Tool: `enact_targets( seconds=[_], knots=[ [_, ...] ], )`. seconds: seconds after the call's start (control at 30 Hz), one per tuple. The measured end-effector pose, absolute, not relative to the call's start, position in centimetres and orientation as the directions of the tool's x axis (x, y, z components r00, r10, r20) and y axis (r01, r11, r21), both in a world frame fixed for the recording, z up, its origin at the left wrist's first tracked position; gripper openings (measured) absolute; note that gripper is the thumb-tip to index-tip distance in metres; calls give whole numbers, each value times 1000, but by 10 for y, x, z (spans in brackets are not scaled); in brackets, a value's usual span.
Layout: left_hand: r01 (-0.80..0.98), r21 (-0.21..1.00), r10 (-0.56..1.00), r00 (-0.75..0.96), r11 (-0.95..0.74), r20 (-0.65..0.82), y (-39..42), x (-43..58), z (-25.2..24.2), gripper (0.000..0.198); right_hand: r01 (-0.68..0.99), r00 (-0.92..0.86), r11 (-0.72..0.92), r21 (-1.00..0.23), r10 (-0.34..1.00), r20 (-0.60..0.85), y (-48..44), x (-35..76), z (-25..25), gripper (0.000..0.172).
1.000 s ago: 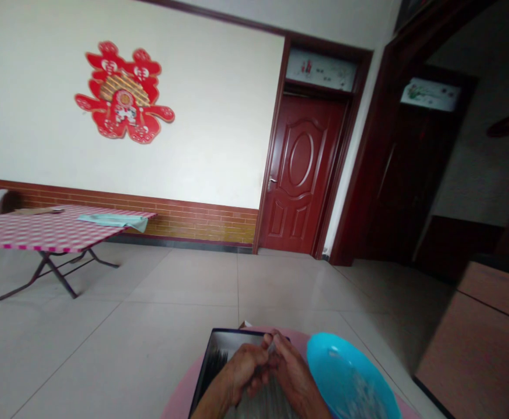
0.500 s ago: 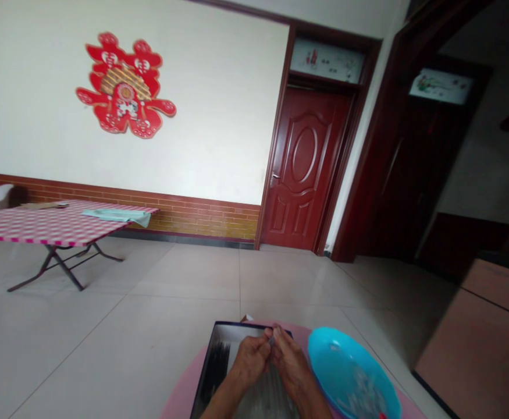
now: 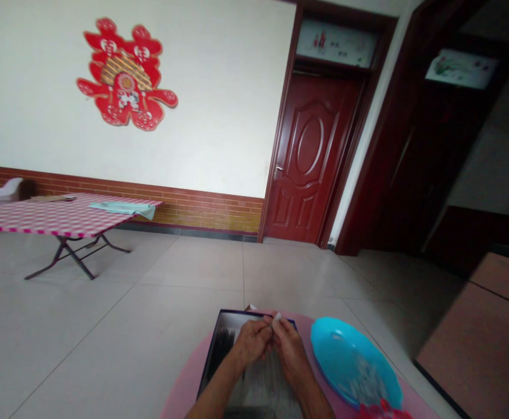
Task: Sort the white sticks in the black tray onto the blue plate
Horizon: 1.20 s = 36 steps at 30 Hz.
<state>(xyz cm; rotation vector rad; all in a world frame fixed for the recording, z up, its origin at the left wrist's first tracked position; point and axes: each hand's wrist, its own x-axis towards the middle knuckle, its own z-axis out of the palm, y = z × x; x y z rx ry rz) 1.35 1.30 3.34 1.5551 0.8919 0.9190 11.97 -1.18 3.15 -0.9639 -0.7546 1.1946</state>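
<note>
Small pale piece (image 3: 277, 317) mostly hidden by fingers, near the box's far edge; outline unclear. Right hand (image 3: 289, 344) pinches it; left hand (image 3: 254, 338) curled in, fingertips meeting the right's, can't tell its grip. Shallow box (image 3: 239, 319) below, partly blocked by forearms: thin black rods (image 3: 223, 349). Smooth blue plastic basin (image 3: 326, 349) alongside, blurry translucent bits (image 3: 365, 381) inside. Red item (image 3: 383, 410) cut off.

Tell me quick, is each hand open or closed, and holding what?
Left hand: closed, pinching a small pale piece, too tiny to name.
Right hand: closed, seemingly pinching the same piece.
</note>
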Motion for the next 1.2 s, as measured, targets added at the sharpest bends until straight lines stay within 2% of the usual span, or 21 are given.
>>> enact_targets(
  seconds=[0.1, 0.17, 0.23, 0.33, 0.4, 0.47, 0.53, 0.63, 0.73, 0.87, 0.93, 1.0, 1.1, 1.2],
  knots=[
    [84, 991, 932, 356, -102, 66, 19, 6, 32, 39, -392, 268, 102, -914, 963, -7, -11, 122, 35, 49],
    [85, 993, 970, 237, -81, 59, 25, -2, 33, 39, -367, 331, 103, -925, 943, -26, -13, 124, 42, 54],
    [79, 995, 994, 104, -53, 45, 32, -10, 34, 40, -262, 325, 49, -964, 945, -40, -17, 125, 53, 53],
    [64, 998, 1000, -3, -9, 9, 40, -19, 36, 36, 65, 122, -28, -998, 992, -20, -25, 121, 72, 34],
    [59, 998, 1000, -16, 17, -16, 43, -21, 38, 33, 258, -77, 14, -966, 997, -6, -32, 115, 82, 18],
    [59, 997, 999, -8, 44, -43, 43, -22, 41, 30, 348, -206, 59, -936, 978, -15, -39, 109, 87, 12],
    [66, 995, 997, 16, 75, -76, 40, -22, 45, 28, 365, -252, 41, -930, 966, -56, -45, 103, 86, 12],
    [97, 988, 986, 102, 122, -132, 30, -24, 54, 26, 320, -244, -40, -946, 962, -123, -50, 98, 77, 13],
    [149, 977, 953, 240, 150, -183, 16, -32, 61, 31, 186, -118, -109, -976, 984, -132, -52, 95, 68, 17],
    [198, 969, 896, 389, 145, -213, -2, -44, 62, 47, -212, 132, -112, -971, 981, -142, -47, 95, 60, 28],
    [221, 970, 855, 478, 104, -201, -8, -46, 60, 49, -421, 237, -39, -906, 960, -152, -44, 97, 56, 36],
    [222, 974, 814, 559, 36, -158, -12, -45, 58, 46, -549, 302, 38, -835, 941, -155, -41, 99, 54, 43],
    [250, 964, 816, 573, -87, -75, -18, -43, 61, 36, -596, 279, 59, -801, 950, -138, -40, 104, 52, 45],
    [370, 908, 823, 566, -199, -50, -27, -46, 70, 23, -609, 277, 41, -792, 947, -164, -38, 113, 51, 43]
  ],
)
